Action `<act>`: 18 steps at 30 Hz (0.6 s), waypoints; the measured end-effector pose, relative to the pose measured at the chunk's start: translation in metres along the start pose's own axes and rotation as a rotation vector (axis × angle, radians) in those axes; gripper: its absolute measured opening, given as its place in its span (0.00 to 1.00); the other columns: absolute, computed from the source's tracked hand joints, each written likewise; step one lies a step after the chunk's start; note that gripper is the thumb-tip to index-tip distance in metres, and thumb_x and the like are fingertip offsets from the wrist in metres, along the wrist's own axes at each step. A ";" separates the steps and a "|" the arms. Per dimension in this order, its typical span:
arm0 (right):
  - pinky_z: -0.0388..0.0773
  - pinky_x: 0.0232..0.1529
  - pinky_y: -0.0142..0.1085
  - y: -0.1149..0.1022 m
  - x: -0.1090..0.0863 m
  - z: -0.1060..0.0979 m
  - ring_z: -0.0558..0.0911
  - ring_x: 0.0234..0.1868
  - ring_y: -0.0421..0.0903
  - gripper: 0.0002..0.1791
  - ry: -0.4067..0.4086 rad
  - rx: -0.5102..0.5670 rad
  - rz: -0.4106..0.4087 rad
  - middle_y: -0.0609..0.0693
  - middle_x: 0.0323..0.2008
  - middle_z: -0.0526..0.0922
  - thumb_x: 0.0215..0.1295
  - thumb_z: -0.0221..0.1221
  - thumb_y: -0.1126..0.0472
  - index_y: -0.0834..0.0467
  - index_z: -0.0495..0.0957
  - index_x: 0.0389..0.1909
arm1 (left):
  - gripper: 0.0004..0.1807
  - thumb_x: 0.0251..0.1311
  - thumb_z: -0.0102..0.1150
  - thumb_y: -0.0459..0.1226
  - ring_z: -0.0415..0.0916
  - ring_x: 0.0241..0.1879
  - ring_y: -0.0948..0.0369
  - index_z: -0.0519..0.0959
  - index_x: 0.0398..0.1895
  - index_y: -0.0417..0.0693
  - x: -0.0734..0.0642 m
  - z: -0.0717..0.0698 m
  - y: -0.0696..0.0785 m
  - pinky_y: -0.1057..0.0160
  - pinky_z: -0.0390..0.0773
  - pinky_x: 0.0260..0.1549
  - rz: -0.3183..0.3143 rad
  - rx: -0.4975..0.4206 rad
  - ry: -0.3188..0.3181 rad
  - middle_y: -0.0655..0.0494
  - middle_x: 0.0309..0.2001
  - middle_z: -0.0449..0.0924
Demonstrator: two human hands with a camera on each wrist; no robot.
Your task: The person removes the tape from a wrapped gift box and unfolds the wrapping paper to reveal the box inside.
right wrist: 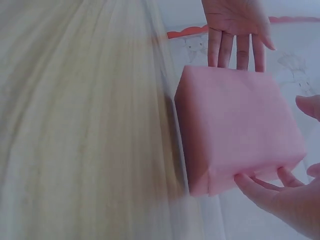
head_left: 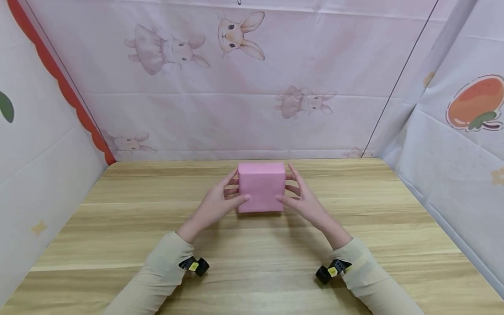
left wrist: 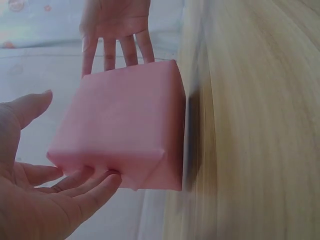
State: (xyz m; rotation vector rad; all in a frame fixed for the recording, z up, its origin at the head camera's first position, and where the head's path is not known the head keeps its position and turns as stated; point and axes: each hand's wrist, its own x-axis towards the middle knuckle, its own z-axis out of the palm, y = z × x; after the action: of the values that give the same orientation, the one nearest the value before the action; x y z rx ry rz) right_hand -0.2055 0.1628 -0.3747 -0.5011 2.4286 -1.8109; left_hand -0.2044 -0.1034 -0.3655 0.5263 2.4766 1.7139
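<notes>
A pink box, like a wrapped gift box, is held between two hands near the far edge of the table. My left hand touches its left side with its fingertips; in the left wrist view the thumb stands apart from the box. On the opposite side, my right hand presses with its fingers fairly straight, and its thumb is also off the surface in the right wrist view. A narrow dark shadow runs under the box. Whether its underside touches the tabletop, I cannot tell.
The wooden table reaches to a back wall covered in rabbit-print cloth. White printed cloth hangs on the left and right. A small black camera is strapped to each sleeve.
</notes>
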 end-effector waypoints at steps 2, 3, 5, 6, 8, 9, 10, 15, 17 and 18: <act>0.69 0.66 0.57 0.000 0.001 -0.001 0.66 0.70 0.62 0.52 0.020 0.002 0.004 0.57 0.67 0.60 0.63 0.64 0.59 0.40 0.39 0.78 | 0.47 0.58 0.67 0.48 0.73 0.64 0.48 0.51 0.77 0.57 0.001 0.000 0.000 0.57 0.78 0.57 -0.019 -0.017 0.011 0.45 0.62 0.70; 0.69 0.65 0.57 0.000 0.001 -0.001 0.66 0.70 0.61 0.51 0.029 0.007 0.008 0.57 0.65 0.61 0.63 0.64 0.58 0.41 0.40 0.78 | 0.46 0.59 0.65 0.49 0.74 0.63 0.48 0.52 0.77 0.57 0.001 0.000 0.000 0.56 0.78 0.57 -0.029 -0.021 0.020 0.46 0.61 0.72; 0.70 0.65 0.55 -0.001 0.002 -0.001 0.67 0.70 0.60 0.50 0.049 0.015 0.013 0.56 0.62 0.62 0.63 0.64 0.58 0.42 0.42 0.78 | 0.42 0.62 0.62 0.50 0.75 0.62 0.49 0.55 0.76 0.59 0.001 0.000 0.000 0.55 0.78 0.57 -0.056 -0.024 0.044 0.47 0.59 0.73; 0.71 0.64 0.54 -0.001 0.002 -0.001 0.68 0.70 0.60 0.49 0.059 0.023 0.017 0.55 0.61 0.62 0.63 0.63 0.58 0.42 0.43 0.78 | 0.40 0.63 0.61 0.51 0.75 0.61 0.49 0.56 0.76 0.59 0.002 0.000 0.000 0.53 0.78 0.57 -0.065 -0.026 0.053 0.47 0.58 0.73; 0.74 0.62 0.51 -0.002 0.002 -0.001 0.69 0.68 0.59 0.47 0.080 0.046 0.023 0.54 0.58 0.63 0.64 0.63 0.58 0.43 0.45 0.77 | 0.37 0.65 0.58 0.51 0.77 0.59 0.48 0.58 0.75 0.58 0.002 0.000 0.000 0.52 0.78 0.57 -0.074 -0.039 0.067 0.45 0.57 0.73; 0.76 0.60 0.49 -0.003 0.001 -0.001 0.70 0.67 0.58 0.46 0.089 0.067 0.025 0.53 0.57 0.63 0.64 0.62 0.58 0.43 0.46 0.77 | 0.36 0.66 0.57 0.51 0.77 0.59 0.48 0.59 0.75 0.57 0.002 0.000 0.001 0.52 0.78 0.57 -0.078 -0.051 0.069 0.45 0.57 0.73; 0.77 0.59 0.47 -0.003 0.002 -0.001 0.71 0.66 0.58 0.45 0.101 0.087 0.023 0.53 0.56 0.63 0.64 0.62 0.59 0.45 0.47 0.77 | 0.35 0.67 0.56 0.51 0.77 0.58 0.48 0.59 0.74 0.55 0.002 0.000 0.001 0.52 0.78 0.57 -0.080 -0.061 0.068 0.44 0.57 0.72; 0.82 0.51 0.36 -0.005 0.002 0.000 0.72 0.61 0.57 0.41 0.139 0.170 0.015 0.57 0.58 0.64 0.67 0.57 0.64 0.51 0.49 0.76 | 0.33 0.68 0.55 0.50 0.77 0.56 0.48 0.62 0.73 0.48 0.002 0.001 0.002 0.55 0.80 0.55 -0.071 -0.109 0.066 0.42 0.55 0.71; 0.82 0.50 0.34 -0.005 0.002 0.000 0.72 0.61 0.57 0.40 0.143 0.178 0.022 0.59 0.60 0.63 0.67 0.57 0.64 0.52 0.49 0.76 | 0.33 0.67 0.56 0.50 0.77 0.56 0.48 0.64 0.72 0.48 0.002 0.001 0.003 0.55 0.80 0.55 -0.076 -0.123 0.073 0.42 0.55 0.71; 0.81 0.50 0.34 -0.005 0.003 0.000 0.71 0.62 0.57 0.40 0.140 0.181 0.025 0.60 0.62 0.63 0.67 0.57 0.64 0.52 0.49 0.76 | 0.33 0.67 0.56 0.50 0.77 0.56 0.48 0.64 0.71 0.48 0.002 0.001 0.002 0.55 0.80 0.55 -0.080 -0.126 0.077 0.43 0.55 0.71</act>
State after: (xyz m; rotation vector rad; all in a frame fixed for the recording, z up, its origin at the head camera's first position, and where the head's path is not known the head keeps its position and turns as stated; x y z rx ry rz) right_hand -0.2068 0.1604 -0.3700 -0.3379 2.3103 -2.0952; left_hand -0.2055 -0.1008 -0.3634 0.3503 2.3831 1.8769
